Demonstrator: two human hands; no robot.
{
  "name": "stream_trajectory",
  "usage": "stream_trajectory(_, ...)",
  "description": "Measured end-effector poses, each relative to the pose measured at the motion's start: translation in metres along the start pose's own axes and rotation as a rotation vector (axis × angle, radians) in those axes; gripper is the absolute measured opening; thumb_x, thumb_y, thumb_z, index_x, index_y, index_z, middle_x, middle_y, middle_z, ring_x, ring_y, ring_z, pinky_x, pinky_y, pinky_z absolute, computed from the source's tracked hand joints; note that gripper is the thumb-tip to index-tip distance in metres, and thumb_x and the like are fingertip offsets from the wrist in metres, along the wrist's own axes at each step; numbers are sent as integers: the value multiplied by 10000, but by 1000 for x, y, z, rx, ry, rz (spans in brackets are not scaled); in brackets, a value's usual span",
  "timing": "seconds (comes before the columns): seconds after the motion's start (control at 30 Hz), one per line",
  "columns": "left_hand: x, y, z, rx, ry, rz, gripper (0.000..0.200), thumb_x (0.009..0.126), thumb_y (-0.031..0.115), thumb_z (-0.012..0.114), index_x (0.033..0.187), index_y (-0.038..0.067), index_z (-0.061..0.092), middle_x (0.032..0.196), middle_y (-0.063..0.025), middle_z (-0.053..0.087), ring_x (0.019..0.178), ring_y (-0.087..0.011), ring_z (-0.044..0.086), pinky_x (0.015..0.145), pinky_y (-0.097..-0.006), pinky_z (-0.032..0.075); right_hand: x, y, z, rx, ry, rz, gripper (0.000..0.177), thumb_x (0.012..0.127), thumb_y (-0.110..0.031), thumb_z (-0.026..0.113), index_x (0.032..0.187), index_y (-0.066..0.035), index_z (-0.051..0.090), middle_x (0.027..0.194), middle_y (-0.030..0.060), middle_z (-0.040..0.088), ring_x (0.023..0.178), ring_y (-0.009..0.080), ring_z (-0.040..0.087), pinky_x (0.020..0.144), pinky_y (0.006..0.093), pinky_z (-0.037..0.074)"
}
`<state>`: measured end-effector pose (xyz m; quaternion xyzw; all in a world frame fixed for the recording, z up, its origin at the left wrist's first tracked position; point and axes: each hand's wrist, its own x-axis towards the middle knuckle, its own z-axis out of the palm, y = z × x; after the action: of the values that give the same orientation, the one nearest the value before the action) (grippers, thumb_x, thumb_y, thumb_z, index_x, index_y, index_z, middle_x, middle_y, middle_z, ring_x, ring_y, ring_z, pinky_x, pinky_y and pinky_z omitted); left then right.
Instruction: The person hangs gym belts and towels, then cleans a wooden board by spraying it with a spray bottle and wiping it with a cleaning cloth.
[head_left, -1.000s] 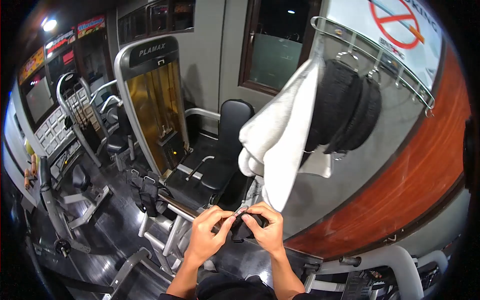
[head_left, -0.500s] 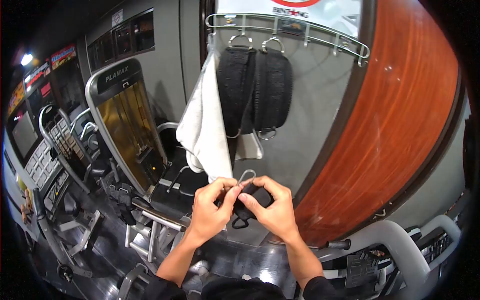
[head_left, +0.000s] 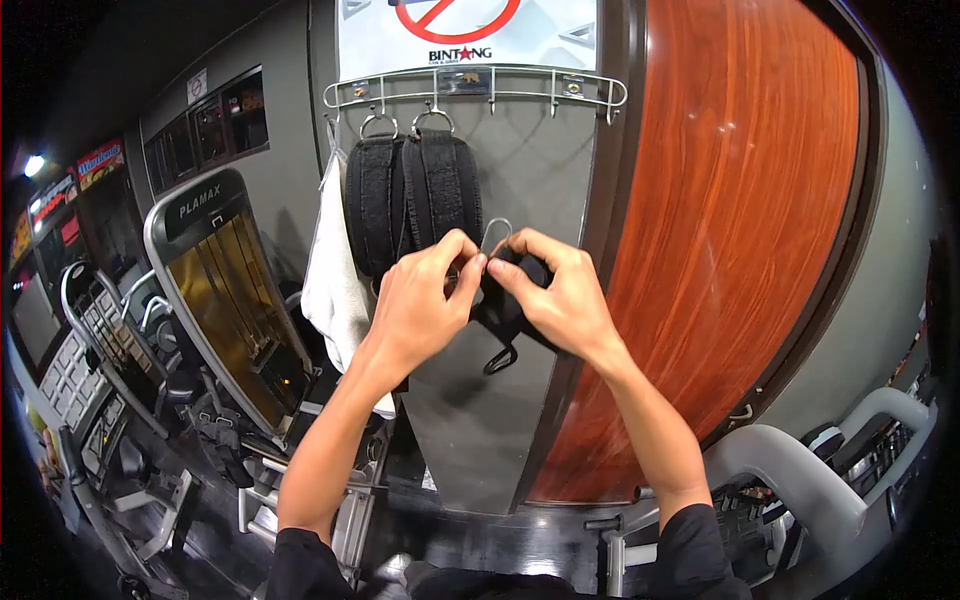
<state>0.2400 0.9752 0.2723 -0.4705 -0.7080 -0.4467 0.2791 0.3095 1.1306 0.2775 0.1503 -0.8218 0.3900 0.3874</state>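
Observation:
Both hands are raised together in front of the wall, below the wire hook rack [head_left: 520,95]. My left hand [head_left: 425,295] pinches the base of a metal loop [head_left: 497,232] with thumb and index finger. Opposite it, my right hand [head_left: 560,295] is closed on the same loop and on a black strap [head_left: 505,315] that dangles beneath, with a dark ring at its lower end. Two black padded cuffs [head_left: 440,185] hang by metal rings from the rack, behind and left of the hands. A white towel [head_left: 335,290] hangs beside them.
A weight-stack machine [head_left: 215,205] stands at the left, with more gym equipment beyond it. To the right is a reddish wooden door [head_left: 730,220]. Grey machine tubing [head_left: 800,480] curves through the lower right. A sign [head_left: 540,30] is above the rack.
Both hands have risen with the loop and strap, closer to the rack's height. The view has shifted, so the rack and cuffs appear lower and further left.

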Motion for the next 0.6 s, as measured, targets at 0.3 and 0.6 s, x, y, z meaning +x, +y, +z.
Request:
stream_trajectory(0.3, 47, 6, -1, 360, -70, -24, 180, 897, 197, 522, 823, 33, 518, 712, -144, 625, 658, -377, 597, 566, -459, 443, 39, 14, -19, -69, 29, -47, 318, 845, -230, 640, 1016, 38, 644, 960, 208, 667, 903, 335, 652, 789, 361, 485)
stream_trajectory(0.6, 70, -9, 1, 577, 36, 49, 223, 919, 241, 474, 831, 42, 523, 694, -177, 633, 654, -400, 610, 576, -498, 461, 73, 23, -13, -211, 98, -146, 279, 849, -267, 621, 968, -17, 653, 784, 195, 654, 752, 375, 629, 674, 411, 473)
